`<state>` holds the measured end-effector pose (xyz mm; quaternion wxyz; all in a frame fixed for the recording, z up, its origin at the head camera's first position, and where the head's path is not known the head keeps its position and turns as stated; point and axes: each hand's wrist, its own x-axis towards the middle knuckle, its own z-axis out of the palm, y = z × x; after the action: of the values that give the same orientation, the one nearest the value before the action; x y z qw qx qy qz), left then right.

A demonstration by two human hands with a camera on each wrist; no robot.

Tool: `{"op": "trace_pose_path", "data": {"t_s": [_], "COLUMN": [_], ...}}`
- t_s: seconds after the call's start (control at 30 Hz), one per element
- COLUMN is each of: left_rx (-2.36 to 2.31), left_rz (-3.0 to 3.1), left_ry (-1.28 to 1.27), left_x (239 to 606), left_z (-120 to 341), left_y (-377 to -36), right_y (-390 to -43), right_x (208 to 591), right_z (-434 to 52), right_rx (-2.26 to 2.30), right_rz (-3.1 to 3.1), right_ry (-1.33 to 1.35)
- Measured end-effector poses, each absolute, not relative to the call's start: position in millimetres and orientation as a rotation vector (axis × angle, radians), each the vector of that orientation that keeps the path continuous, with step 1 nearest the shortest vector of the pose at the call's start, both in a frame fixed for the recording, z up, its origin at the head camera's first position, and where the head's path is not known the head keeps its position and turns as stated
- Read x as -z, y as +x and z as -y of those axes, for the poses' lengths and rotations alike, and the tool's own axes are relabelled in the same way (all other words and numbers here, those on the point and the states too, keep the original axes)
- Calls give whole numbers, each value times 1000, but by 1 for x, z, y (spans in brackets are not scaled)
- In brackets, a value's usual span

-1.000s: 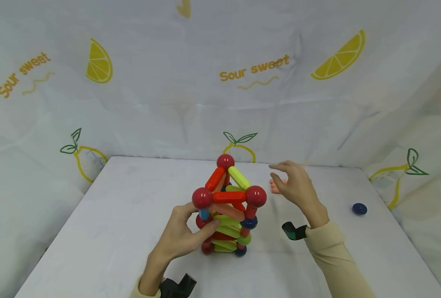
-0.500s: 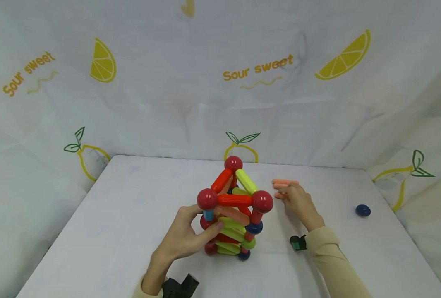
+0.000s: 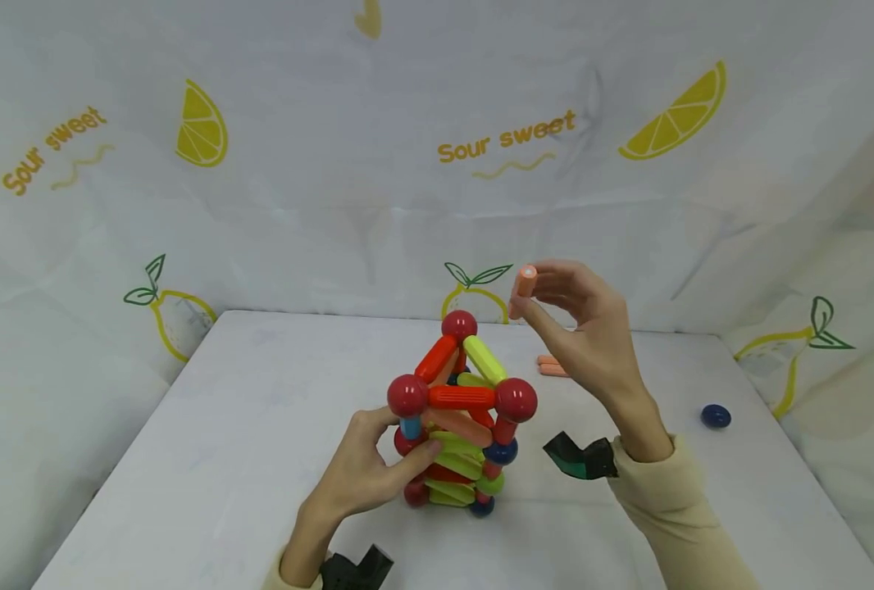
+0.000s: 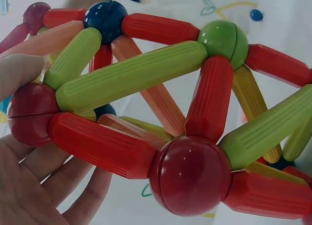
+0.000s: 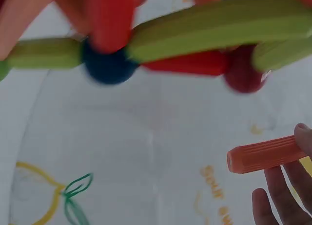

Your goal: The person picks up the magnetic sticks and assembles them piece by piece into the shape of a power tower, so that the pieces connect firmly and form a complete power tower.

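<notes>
Head view: your left hand (image 3: 366, 475) grips the rod-and-ball tower (image 3: 457, 418) mid-table; your right hand (image 3: 580, 328) pinches an orange rod (image 3: 523, 288) above it. Probably next, seat it on the top ball (image 3: 459, 325).

The right wrist view blurs the multicoloured plastic rod-and-ball tower (image 5: 161, 45) (its top cut off); the pale orange ribbed plastic sticks (image 3: 553, 366) lie partly behind the right hand (image 3: 584, 332), perhaps two

L hand (image 3: 366, 475) low, fingers curled; R hand (image 3: 580, 328) raised, pinching.
</notes>
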<state>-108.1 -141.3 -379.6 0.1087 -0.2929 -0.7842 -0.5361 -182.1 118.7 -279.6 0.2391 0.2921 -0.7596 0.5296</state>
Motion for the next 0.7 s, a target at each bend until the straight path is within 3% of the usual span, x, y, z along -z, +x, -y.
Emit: {"op": "trace_pose_path", "data": {"t_s": [0.2,0.7], "left_rx": [1567,1575], "left_rz": [2294,2300], "left_ry": [-872,-875], "left_x": [380,380], "left_z": [141,141], "left_y": [-108,-108], "right_y": [-161,-151], "right_x": [241,240], "right_z": [-89,-75], "right_rx": [-1549,-1503], "right_rz": [1915,2027], "right_ry": [1047,1059]}}
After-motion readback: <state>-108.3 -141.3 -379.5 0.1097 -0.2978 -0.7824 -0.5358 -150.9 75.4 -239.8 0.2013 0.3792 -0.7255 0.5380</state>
